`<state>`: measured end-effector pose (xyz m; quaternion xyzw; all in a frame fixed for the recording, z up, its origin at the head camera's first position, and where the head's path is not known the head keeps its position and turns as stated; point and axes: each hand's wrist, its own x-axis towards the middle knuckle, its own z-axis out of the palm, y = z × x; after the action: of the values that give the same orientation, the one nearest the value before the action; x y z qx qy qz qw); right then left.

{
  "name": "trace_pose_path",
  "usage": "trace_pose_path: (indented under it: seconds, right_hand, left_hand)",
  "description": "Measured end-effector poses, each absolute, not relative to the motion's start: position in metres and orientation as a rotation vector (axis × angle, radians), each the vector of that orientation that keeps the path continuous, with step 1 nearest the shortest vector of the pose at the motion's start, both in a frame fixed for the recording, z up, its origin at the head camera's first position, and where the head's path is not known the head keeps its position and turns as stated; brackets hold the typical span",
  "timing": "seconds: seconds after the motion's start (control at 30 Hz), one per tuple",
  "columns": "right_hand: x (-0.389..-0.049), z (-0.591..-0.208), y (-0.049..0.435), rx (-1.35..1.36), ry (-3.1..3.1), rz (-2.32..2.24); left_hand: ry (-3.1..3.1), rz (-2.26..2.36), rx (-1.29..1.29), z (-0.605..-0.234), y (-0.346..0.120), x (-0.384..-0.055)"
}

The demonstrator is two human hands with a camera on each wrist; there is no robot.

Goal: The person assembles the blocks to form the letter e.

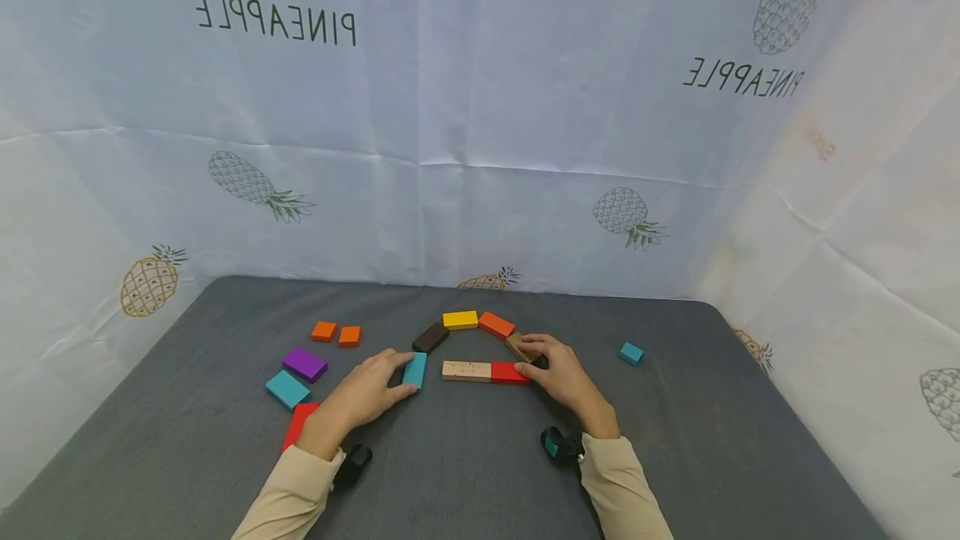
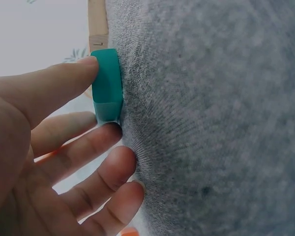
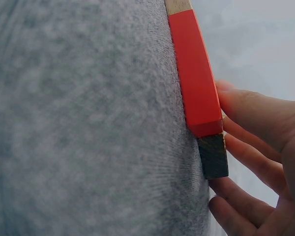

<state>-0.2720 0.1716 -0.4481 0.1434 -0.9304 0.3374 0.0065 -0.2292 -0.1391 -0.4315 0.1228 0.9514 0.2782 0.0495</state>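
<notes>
My left hand (image 1: pixel 367 390) pinches a teal block (image 1: pixel 415 372) lying on the grey cloth, thumb on one side and fingers on the other. In the left wrist view its last fingers spread beside the block. The block forms the left end of an arc with a dark brown block (image 1: pixel 431 337), a yellow block (image 1: pixel 461 320), an orange-red block (image 1: pixel 497 324) and a brown block (image 1: pixel 519 347). At the arc's right end my right hand (image 1: pixel 558 373) holds a dark block (image 3: pixel 214 156) beside a red block (image 1: pixel 509 372), partly hidden by the fingers.
A pale wooden block (image 1: pixel 467 371) lies end to end with the red one, inside the arc. Left of it are two small orange blocks (image 1: pixel 324 331), a purple block (image 1: pixel 304 364), another teal block (image 1: pixel 288 389) and another red block (image 1: pixel 298 423). A small blue block (image 1: pixel 631 353) sits right.
</notes>
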Motion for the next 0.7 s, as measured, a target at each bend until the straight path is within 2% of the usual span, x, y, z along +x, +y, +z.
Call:
trace_pose_path:
  seconds: [0.7]
  right_hand:
    - [-0.2735, -0.4505, 0.1730, 0.462, -2.893, 1.046]
  left_hand:
    - [2.906, 0.928, 0.400, -0.4318, -0.1454, -0.2346]
